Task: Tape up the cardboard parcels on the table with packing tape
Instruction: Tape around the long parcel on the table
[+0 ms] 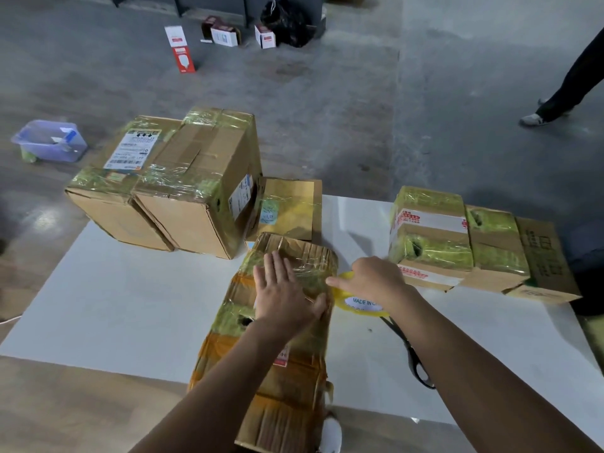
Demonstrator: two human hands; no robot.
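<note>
Left hand [284,289] flat, fingers straight, pressing the long parcel [281,380], which lies near-to-far at the table's [130,305] near centre; right hand [372,279] grips the tape roll [362,305] just beside the parcel's right edge.

- parcel [294,387]: creased brown cardboard under glossy, wrinkled clear tape
- tape roll [359,304]: shiny yellowish plastic
- table [130,305]: smooth, matt white top
</note>
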